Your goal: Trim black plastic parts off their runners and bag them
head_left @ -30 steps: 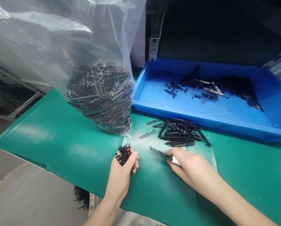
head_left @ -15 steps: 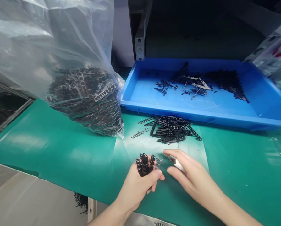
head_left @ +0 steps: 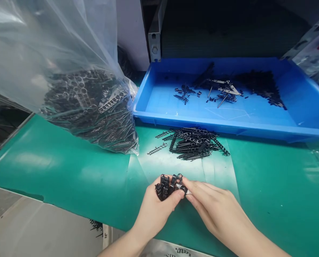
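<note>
Two-handed hold on black strips (head_left: 164,186) over a green mat (head_left: 68,171).
Left hand (head_left: 158,210): fingers curled round the bunched strips, ends pointing up, thumb laid across the near side with its tip beside the right fingers. Right hand (head_left: 213,200): index finger and thumb pinching a white piece (head_left: 188,192), mostly hidden in the grasp, close against a ring-ended strip (head_left: 180,176) at the bunch's right edge; curl of the remaining fingers impossible to tell. Beyond both, on the mat, a loose pile (head_left: 194,144) of similar strips, with one stray strip (head_left: 157,149) just to its left. Behind the pile, a blue tray (head_left: 202,123) with a pale metal piece (head_left: 231,87), scattered black bits, and a dark heap (head_left: 265,87) towards the right. Left of the tray, a clear bag (head_left: 76,35), bulging low down with more strips.
</note>
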A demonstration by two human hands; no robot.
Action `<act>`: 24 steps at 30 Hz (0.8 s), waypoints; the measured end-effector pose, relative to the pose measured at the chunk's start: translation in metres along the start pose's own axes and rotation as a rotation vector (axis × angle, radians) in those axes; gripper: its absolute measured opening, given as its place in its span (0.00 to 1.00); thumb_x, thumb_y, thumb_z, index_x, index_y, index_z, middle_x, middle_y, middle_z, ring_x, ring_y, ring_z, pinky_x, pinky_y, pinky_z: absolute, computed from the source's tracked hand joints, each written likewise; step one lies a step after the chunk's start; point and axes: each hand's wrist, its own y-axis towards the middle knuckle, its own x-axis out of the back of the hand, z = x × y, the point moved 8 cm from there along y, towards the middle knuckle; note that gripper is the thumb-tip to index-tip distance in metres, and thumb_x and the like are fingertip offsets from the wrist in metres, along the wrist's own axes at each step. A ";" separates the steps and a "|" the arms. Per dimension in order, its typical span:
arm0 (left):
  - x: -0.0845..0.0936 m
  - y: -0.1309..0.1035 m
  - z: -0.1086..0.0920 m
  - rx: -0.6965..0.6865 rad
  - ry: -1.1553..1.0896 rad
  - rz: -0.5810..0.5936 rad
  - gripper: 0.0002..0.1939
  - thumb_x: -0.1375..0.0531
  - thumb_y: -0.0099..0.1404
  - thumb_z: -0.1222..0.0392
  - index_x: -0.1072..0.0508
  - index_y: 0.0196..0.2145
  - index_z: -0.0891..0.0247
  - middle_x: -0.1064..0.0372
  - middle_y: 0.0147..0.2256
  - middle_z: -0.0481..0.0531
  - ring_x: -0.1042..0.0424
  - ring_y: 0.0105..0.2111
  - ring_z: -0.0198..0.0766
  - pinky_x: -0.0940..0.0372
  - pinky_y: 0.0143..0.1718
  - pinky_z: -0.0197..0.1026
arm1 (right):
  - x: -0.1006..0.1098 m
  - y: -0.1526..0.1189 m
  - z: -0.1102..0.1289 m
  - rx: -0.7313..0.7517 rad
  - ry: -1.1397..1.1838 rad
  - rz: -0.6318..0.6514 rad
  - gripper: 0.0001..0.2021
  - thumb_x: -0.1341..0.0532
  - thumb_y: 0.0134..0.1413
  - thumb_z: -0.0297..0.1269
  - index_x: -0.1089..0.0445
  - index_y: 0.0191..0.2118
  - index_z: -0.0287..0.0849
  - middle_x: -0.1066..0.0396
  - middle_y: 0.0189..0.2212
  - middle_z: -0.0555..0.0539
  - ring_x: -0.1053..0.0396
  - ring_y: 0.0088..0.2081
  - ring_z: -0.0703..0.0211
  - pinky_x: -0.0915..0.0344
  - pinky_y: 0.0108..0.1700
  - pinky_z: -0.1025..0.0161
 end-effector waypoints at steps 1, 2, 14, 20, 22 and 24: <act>0.001 0.000 -0.001 -0.006 0.000 -0.022 0.06 0.39 0.53 0.61 0.27 0.31 0.63 0.34 0.21 0.45 0.43 0.18 0.30 0.42 0.20 0.33 | 0.000 0.000 0.000 0.002 0.001 0.004 0.18 0.57 0.62 0.31 0.38 0.52 0.34 0.27 0.39 0.43 0.29 0.35 0.51 0.29 0.28 0.55; 0.002 0.000 -0.002 -0.013 0.000 -0.044 0.06 0.39 0.53 0.61 0.27 0.30 0.63 0.35 0.21 0.45 0.43 0.18 0.30 0.42 0.20 0.33 | -0.001 0.000 0.000 0.004 0.006 0.011 0.18 0.57 0.62 0.31 0.38 0.52 0.33 0.27 0.40 0.43 0.29 0.35 0.52 0.29 0.28 0.56; 0.003 0.002 0.002 -0.064 0.088 -0.028 0.06 0.40 0.55 0.60 0.28 0.32 0.61 0.35 0.22 0.43 0.43 0.19 0.30 0.44 0.21 0.33 | 0.002 -0.002 0.002 0.023 -0.027 -0.094 0.18 0.57 0.63 0.31 0.36 0.50 0.34 0.26 0.36 0.45 0.28 0.31 0.56 0.30 0.24 0.61; 0.007 0.003 0.003 -0.069 0.094 -0.065 0.05 0.40 0.54 0.60 0.29 0.29 0.63 0.37 0.21 0.42 0.44 0.18 0.29 0.44 0.21 0.32 | 0.001 -0.002 0.007 0.019 -0.061 -0.214 0.17 0.58 0.64 0.31 0.37 0.51 0.35 0.26 0.35 0.45 0.28 0.28 0.58 0.34 0.21 0.65; 0.009 0.003 0.005 -0.058 0.087 -0.075 0.05 0.40 0.55 0.60 0.30 0.28 0.63 0.38 0.20 0.42 0.44 0.18 0.28 0.44 0.20 0.32 | 0.000 -0.001 0.009 0.013 -0.084 -0.253 0.17 0.57 0.64 0.31 0.37 0.51 0.35 0.26 0.34 0.44 0.28 0.28 0.59 0.35 0.21 0.66; 0.010 0.003 0.009 -0.043 0.071 -0.071 0.06 0.41 0.55 0.59 0.32 0.27 0.64 0.41 0.17 0.41 0.44 0.17 0.28 0.44 0.19 0.31 | -0.002 0.000 0.011 0.015 -0.086 -0.263 0.17 0.57 0.64 0.31 0.37 0.50 0.36 0.26 0.33 0.44 0.29 0.27 0.60 0.36 0.21 0.66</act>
